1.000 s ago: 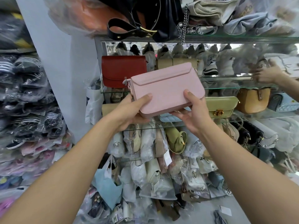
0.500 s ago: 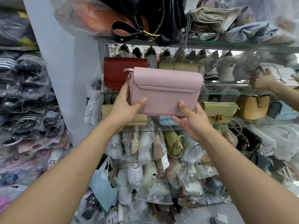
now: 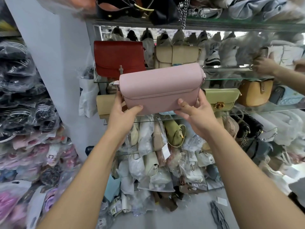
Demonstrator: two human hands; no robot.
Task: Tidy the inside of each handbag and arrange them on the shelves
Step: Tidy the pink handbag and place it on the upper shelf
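- Fingers (image 3: 118, 101) of both hands are curling round the pink handbag (image 3: 161, 90), thumbs pressing on its front below the flap.
- Left hand (image 3: 122, 116) is gripping its lower left corner, right hand (image 3: 196, 113) its lower right; the bag is tilting slightly, right end higher.
- I am holding it up before the glass shelves (image 3: 231, 78), between the red bag (image 3: 118, 58) and the green bag (image 3: 221, 96), with plastic-wrapped stock (image 3: 148, 146) crowding around.
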